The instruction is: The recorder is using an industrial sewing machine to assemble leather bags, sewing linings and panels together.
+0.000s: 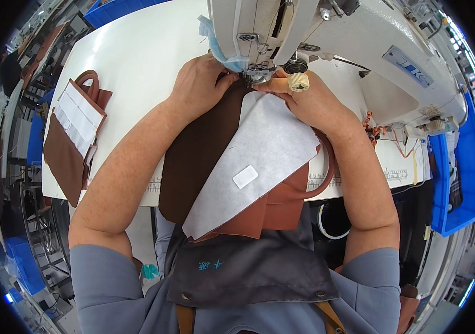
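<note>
The dark brown, flat, elongated panel (203, 161) runs lengthwise from the white metal sewing-machine head (241, 19) toward the dark grey apron (254, 278), left of the white-backed reddish-brown leather piece (279, 136). 2 hands flank its upper end, about equally near: left hand (200, 84) curled, right hand (311, 99) reaching inward. Fingertips are partly hidden; pinching cannot be confirmed.

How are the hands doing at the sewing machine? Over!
Left hand, right hand: up by the machine head. Dark brown piece: top end between them, bottom overhanging the table. Cream knob partly hides right hand.
</note>
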### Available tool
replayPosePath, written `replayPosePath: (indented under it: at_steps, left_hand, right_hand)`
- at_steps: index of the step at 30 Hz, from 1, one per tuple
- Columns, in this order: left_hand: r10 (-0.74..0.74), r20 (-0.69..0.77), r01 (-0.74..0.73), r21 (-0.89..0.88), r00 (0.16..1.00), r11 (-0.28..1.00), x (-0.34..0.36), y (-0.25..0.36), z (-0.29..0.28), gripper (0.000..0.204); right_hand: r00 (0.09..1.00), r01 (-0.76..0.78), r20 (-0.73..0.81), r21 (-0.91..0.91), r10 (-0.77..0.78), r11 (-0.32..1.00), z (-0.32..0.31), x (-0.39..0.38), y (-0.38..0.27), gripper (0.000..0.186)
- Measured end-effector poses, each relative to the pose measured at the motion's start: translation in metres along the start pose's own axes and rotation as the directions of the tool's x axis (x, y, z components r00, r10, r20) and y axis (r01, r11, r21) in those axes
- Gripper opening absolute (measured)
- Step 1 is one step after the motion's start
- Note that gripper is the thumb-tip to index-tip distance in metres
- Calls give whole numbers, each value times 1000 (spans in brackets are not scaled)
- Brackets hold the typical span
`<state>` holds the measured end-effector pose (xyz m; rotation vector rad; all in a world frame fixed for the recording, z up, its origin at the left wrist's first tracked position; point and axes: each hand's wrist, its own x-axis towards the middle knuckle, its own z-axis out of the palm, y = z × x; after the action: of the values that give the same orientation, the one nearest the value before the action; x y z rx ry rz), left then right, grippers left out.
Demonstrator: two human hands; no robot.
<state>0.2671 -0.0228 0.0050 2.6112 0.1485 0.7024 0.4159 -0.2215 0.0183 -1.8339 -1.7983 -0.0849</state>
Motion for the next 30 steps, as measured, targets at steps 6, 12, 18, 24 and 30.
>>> replayPosePath:
  at_steps: [6,12,18,24,30]
  left_hand:
    - [279,-125,-233,294,952,927,0,9,-15,15]
    - [-355,410,486,-281,840,827,-18,62,-47,44]
    - [-69,286,70,7,956,998,-22,53,-46,67]
    - [-165,285,168,12,944,986,-24,57,-36,52]
    - [111,200,-138,128,973,982,-53,70,-33,48]
  right_hand:
    - [987,-148,61,-50,151,988,2,-1,3,19]
    - [995,-87,41,-80,90,993,-7,-3,-37,15]
    - [977,-144,155,-26,146,989,-3,-8,-71,23]
    - [987,-134,84,-7,134,991,-9,-15,-62,23]
    - [998,60,32,-105,-57,993,-11,-19,-46,30]
